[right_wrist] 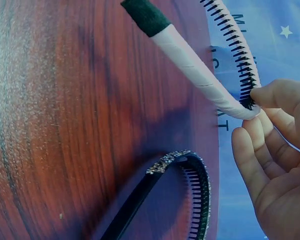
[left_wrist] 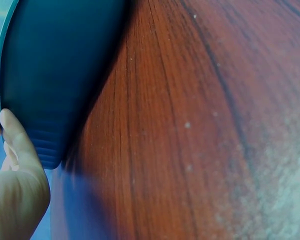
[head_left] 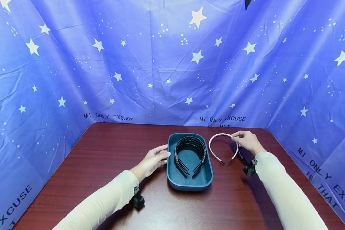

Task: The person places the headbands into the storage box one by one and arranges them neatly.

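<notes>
My left hand (head_left: 153, 161) holds the left side of a dark teal plastic tray (head_left: 172, 182), its fingertips right at the rim. Close up in the left wrist view, the tray's outer wall (left_wrist: 60, 65) rises beside those fingers. Inside the tray lie several black headbands (head_left: 190, 140), nested together with their ends toward me. Right of the tray, my right hand (head_left: 247, 142) pinches a pale pink headband (head_left: 218, 135) by its side between thumb and fingers. Its inner teeth and a dark end tip show in the right wrist view. Below it is a black glittery headband (right_wrist: 177, 157), partly hidden by my hand.
The tray and headbands are on a dark red wood-grain table (head_left: 109, 140). A blue curtain (head_left: 149, 64) with white stars surrounds its back and sides. Black devices are strapped at the left wrist (head_left: 138, 198) and right wrist (head_left: 250, 167).
</notes>
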Tool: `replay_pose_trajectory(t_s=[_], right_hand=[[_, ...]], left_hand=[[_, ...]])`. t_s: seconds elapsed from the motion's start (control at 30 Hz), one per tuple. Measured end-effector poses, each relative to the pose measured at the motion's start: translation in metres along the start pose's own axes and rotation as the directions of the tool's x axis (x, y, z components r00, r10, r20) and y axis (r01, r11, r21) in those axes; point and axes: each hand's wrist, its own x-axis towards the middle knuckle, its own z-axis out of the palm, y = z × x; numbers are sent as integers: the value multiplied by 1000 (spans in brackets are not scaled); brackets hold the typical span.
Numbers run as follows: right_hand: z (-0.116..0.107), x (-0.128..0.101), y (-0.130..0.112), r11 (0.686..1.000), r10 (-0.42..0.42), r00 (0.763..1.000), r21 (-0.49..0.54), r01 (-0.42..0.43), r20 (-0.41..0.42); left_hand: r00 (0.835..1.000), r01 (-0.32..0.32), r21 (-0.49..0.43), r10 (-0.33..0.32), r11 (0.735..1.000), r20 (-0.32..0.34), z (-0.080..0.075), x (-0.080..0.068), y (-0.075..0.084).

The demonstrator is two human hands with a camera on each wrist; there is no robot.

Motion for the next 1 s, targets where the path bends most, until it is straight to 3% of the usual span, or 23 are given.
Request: replay_pose_trajectory(t_s=[0.5,0.77,1.0], right_hand=[[-14,-5,-7,1000,-31,999,3,31,-10],[-20,-6,-14,987,-12,1000,159,10,11],[-20,-5,-20,978,-21,1000,207,20,3]], left_hand=[[1000,5,3,-5,1000,-2,1,-2,2],[1000,0,4,0,1000,-4,2,-2,1],[1000,3,-4,-3,1000,-11,2,-2,1]])
